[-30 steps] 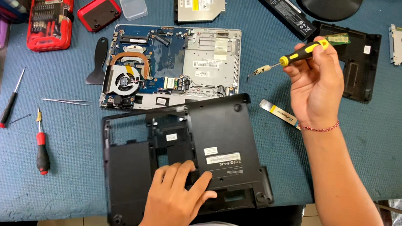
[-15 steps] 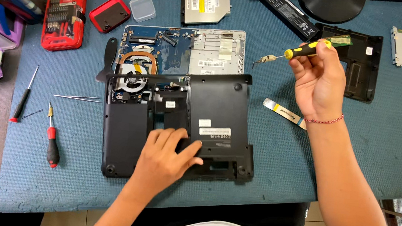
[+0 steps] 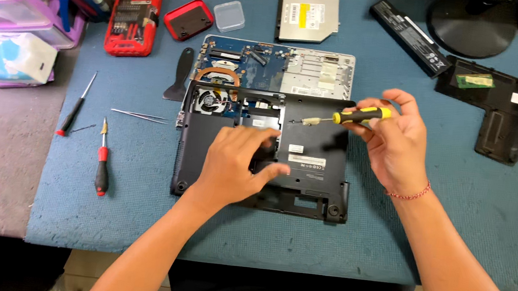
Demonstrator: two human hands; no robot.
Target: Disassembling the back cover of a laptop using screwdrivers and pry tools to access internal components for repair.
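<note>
Both hands [image 3: 238,162] [image 3: 395,143] over black laptop cover [image 3: 313,170], screwdriver [image 3: 353,116] inward.

Both forearms bare, no sleeves visible. Thin red beaded bracelet [image 3: 407,194] on wrist of right hand [image 3: 397,146]. White shirt at lower frame edge.

A white rectangular label [image 3: 305,160] sits on the black laptop base cover [image 3: 318,189] at the frame's middle, a smaller white one [image 3: 297,148] just above it. Another white label [image 3: 306,12] lies on the silver optical drive [image 3: 327,32] at top centre. A white and pale-blue pouch [image 3: 3,56] rests at the left edge.
</note>
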